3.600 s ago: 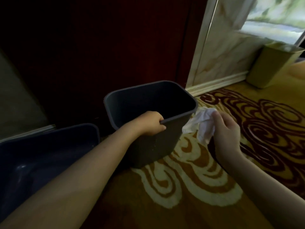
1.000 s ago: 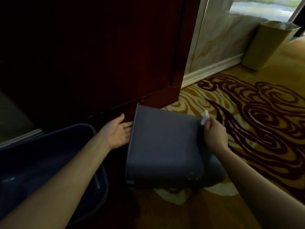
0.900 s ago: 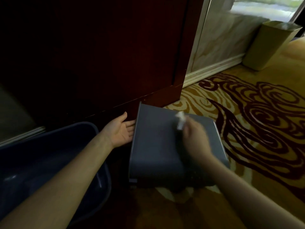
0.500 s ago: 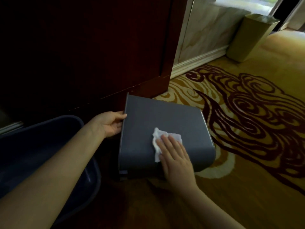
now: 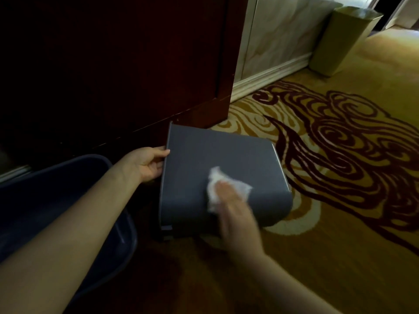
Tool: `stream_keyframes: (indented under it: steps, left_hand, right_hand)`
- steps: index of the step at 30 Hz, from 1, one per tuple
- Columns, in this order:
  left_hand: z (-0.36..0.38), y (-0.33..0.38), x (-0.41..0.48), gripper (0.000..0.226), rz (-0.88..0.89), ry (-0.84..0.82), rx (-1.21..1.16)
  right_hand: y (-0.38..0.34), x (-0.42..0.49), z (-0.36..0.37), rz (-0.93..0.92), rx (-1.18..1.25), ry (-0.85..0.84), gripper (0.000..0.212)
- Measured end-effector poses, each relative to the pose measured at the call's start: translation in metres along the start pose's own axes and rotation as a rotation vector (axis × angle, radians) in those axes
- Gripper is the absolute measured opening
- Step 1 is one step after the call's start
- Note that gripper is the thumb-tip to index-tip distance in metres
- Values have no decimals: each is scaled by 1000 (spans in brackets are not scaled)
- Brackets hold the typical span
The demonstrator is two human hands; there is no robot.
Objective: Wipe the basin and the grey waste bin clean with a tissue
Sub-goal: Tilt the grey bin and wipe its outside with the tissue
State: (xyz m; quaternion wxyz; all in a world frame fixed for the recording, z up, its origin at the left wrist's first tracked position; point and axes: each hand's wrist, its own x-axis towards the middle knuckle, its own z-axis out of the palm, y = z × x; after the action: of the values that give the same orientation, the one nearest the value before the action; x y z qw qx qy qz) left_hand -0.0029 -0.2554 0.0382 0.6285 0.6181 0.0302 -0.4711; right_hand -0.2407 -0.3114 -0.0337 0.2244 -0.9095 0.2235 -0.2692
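The grey waste bin (image 5: 204, 155) lies on its side on the carpet, one flat wall facing up. My left hand (image 5: 147, 164) grips the bin's left edge, at its mouth. My right hand (image 5: 235, 211), blurred, presses a crumpled white tissue (image 5: 214, 177) flat against the bin's upper wall, near its front. The dark blue basin (image 5: 56, 200) sits on the floor at the left, partly hidden under my left forearm.
A dark red wooden door (image 5: 113, 64) stands right behind the bin. To its right is a marble wall with a white skirting board (image 5: 269, 75). A tall olive-yellow bin (image 5: 340, 39) stands at the far right. Patterned yellow carpet (image 5: 340, 200) spreads right and front.
The bin went from upright to lying on its side. My right hand brought the tissue from the bin's far right edge onto its upper wall and slid it slightly; my left hand closed on the left edge.
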Motion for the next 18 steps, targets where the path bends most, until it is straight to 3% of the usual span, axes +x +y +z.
stream_keyframes:
  steps: [2,5,8,18]
  left_hand:
    - [1,-2,2,38,17,-10,3]
    - [0,-3,3,30,19,-17,-22]
    - [-3,-2,4,22,-3,-31,-25]
    - [-3,7,15,10,-40,-5,51]
  right_hand:
    - [-26,-7,26,-204,-160,-143,51]
    - [-23,-12,39,-249,-281,-172,57]
    - [6,-15,28,-187,-245,-125,63]
    - [92,-16,-36,151,-294,-31,47]
